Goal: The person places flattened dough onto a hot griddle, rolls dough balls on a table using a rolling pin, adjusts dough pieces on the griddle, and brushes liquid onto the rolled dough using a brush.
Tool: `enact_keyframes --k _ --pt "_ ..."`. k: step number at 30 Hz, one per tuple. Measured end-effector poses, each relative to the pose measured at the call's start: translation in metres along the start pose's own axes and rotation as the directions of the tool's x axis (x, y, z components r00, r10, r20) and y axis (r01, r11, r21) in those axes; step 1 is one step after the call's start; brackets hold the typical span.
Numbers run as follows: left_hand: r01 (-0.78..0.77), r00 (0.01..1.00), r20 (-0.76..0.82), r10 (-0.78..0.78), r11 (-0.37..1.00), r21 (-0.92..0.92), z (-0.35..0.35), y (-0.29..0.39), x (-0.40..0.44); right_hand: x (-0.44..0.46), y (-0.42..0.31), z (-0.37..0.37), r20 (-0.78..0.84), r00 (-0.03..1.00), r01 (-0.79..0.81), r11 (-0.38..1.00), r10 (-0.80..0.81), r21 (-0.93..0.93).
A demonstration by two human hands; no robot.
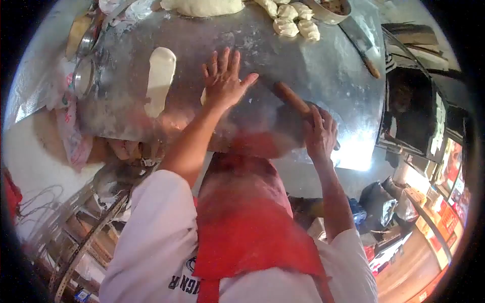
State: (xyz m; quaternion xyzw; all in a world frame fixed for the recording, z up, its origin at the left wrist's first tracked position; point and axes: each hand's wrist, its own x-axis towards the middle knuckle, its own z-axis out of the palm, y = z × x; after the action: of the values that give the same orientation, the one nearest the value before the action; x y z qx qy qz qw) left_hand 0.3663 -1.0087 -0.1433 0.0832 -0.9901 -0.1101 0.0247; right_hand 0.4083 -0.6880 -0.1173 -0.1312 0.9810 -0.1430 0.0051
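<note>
My left hand (223,83) lies palm down with its fingers spread over the metal table (343,91). A bit of pale dough (203,96) shows at the edge of that hand; the rest of it is hidden. My right hand (321,132) is wrapped round a wooden rolling pin (292,98), which slants up and to the left over the tabletop. To the left of my left hand, a long flat strip of dough (160,82) lies on the metal.
At the far edge sit a large dough mass (202,6) and several small dough pieces (286,27) beside a bowl of filling (331,10). A wide blade with a wooden handle (373,68) lies at the right. Metal containers (83,76) stand at the left edge.
</note>
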Motion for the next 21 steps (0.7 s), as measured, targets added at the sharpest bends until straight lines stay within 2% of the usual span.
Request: enact_keyframes --k 2,3,5,6,8,9,10,11,12,13,14,15,16,17,18,20,21 --pt "0.008 0.983 0.183 0.014 0.993 -0.12 0.003 -0.015 -0.006 -0.008 0.0 -0.005 0.055 0.998 -0.027 1.0 0.027 0.003" --pt "0.013 0.982 0.187 0.011 0.992 -0.128 0.001 -0.024 -0.015 -0.009 0.001 -0.007 -0.002 1.0 -0.013 1.0 0.013 0.007" --pt "-0.046 0.998 0.034 0.046 0.999 -0.028 -0.001 -0.039 -0.036 -0.008 0.005 -0.003 -0.061 0.998 0.008 1.0 -0.008 0.004" --pt "-0.006 1.0 -0.02 0.005 0.999 -0.05 0.0 -0.037 -0.035 -0.007 0.01 0.003 -0.034 0.999 -0.026 0.999 0.025 -0.032" --pt "-0.01 1.0 -0.015 0.008 0.997 -0.074 0.001 -0.04 -0.045 -0.025 0.001 -0.002 0.028 0.998 -0.06 0.996 0.062 -0.072" --pt "-0.039 0.998 -0.052 0.035 0.996 -0.086 0.0 -0.045 -0.036 -0.017 -0.01 -0.002 0.046 0.999 0.006 1.0 -0.007 0.014" --pt "0.002 1.0 -0.015 -0.005 0.97 -0.241 0.006 -0.052 -0.034 -0.009 -0.02 -0.003 0.059 0.995 0.072 0.993 -0.078 0.096" --pt "-0.001 1.0 -0.017 -0.003 0.969 -0.246 0.002 -0.06 -0.033 -0.003 -0.04 -0.012 0.056 0.995 0.072 0.993 -0.077 0.091" --pt "0.099 0.993 0.01 -0.117 0.79 -0.605 -0.003 -0.07 -0.036 0.004 -0.068 -0.025 0.089 0.975 0.196 0.978 -0.202 0.069" --pt "0.176 0.973 0.08 -0.214 0.478 -0.861 -0.008 -0.08 -0.039 0.011 -0.095 -0.029 0.124 0.938 0.32 0.946 -0.324 0.054" --pt "0.101 0.987 -0.036 -0.155 0.783 -0.614 -0.041 -0.083 -0.041 0.024 -0.115 -0.016 0.127 0.923 0.358 0.932 -0.362 0.058" --pt "0.105 0.987 -0.031 -0.156 0.783 -0.613 -0.046 -0.087 -0.029 0.047 -0.131 0.003 0.13 0.907 0.396 0.916 -0.401 0.062" --pt "0.027 0.999 -0.025 -0.038 0.938 -0.346 -0.041 -0.091 -0.017 0.078 -0.139 0.025 0.087 0.908 0.413 0.911 -0.411 -0.01" --pt "-0.071 0.997 0.019 0.072 0.996 -0.054 -0.033 -0.095 -0.006 0.106 -0.143 0.044 0.051 0.904 0.428 0.9 -0.425 -0.083" --pt "-0.066 0.997 0.026 0.068 0.996 -0.059 -0.025 -0.103 0.02 0.125 -0.146 0.054 0.061 0.903 0.428 0.9 -0.425 -0.082" --pt "-0.348 0.93 -0.163 0.329 0.932 -0.103 -0.012 -0.114 0.047 0.13 -0.153 0.057 0.034 0.971 0.238 0.971 -0.238 -0.006" --pt "-0.352 0.928 -0.17 0.332 0.931 -0.1 -0.017 -0.112 0.029 0.102 -0.151 0.057 0.09 0.974 0.212 0.977 -0.21 -0.016"
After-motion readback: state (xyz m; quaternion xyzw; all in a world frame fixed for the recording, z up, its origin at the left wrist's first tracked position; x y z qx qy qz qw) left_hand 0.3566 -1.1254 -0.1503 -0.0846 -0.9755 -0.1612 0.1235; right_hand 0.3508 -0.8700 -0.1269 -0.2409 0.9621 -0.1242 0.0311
